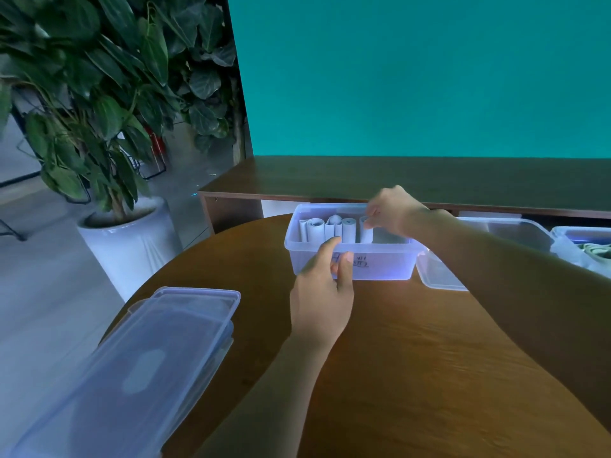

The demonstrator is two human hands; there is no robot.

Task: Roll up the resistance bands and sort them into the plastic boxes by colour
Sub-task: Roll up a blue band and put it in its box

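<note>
A clear plastic box (353,256) sits toward the far side of the round wooden surface (413,358), and inside it a row of pale rolled bands (330,228) stands upright, packed toward the left end. The right hand (395,209) reaches in from the far right corner, its fingers (372,223) pinching the top of the rightmost roll (366,233) — the one at the end of the row, with bare box floor to its right. The left hand (322,299) is at the box's near wall, index finger lying on the rim and thumb against the front face beside some handwritten marks; the fingers are loosely curled and narrow, touching the box rather than gripping it (whether they hold anything I cannot tell).

Just right of this box lies a second clear box (443,276), partly hidden by the right forearm, and at the far right edge a third box (585,242) shows greenish bands (595,251) inside. Two stacked clear lids (148,358) rest at the near left, overhanging the surface's edge. Beyond, a potted plant (99,94) stands on the floor beside a teal wall (413,77).
</note>
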